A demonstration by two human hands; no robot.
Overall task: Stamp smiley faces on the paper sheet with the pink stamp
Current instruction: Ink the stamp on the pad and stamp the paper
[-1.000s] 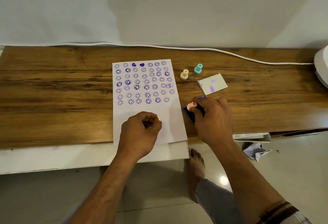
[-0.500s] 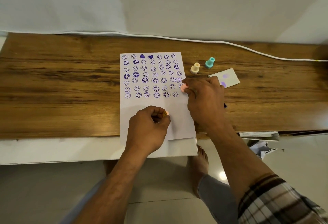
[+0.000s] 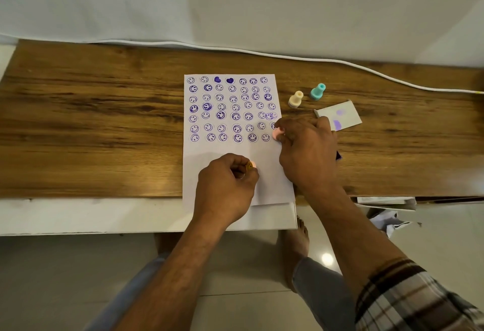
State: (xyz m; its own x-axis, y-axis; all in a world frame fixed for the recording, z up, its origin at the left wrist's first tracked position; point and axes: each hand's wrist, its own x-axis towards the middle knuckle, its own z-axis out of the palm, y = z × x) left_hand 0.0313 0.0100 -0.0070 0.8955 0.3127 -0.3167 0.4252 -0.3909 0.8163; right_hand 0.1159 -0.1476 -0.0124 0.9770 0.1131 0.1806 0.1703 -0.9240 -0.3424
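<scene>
A white paper sheet (image 3: 230, 173) lies on the wooden table (image 3: 91, 126), its upper part filled with rows of purple smiley prints. My right hand (image 3: 306, 152) grips the pink stamp (image 3: 277, 134) and holds it down at the sheet's right edge, at the end of the lowest row. My left hand (image 3: 226, 184) rests as a fist on the blank lower part of the sheet, with a small orange stamp (image 3: 250, 165) pinched in its fingers. The purple ink pad (image 3: 338, 155) is mostly hidden behind my right hand.
A cream stamp (image 3: 296, 99) and a teal stamp (image 3: 318, 91) stand right of the sheet. A white card (image 3: 340, 115) with purple smudges lies beside them. A white cable (image 3: 288, 55) runs along the back edge. Crumpled paper (image 3: 390, 222) lies on the floor.
My right hand lifted the pink stamp from the ink pad and carried it left and away from me, onto the sheet's right edge. The left hand stayed on the paper.
</scene>
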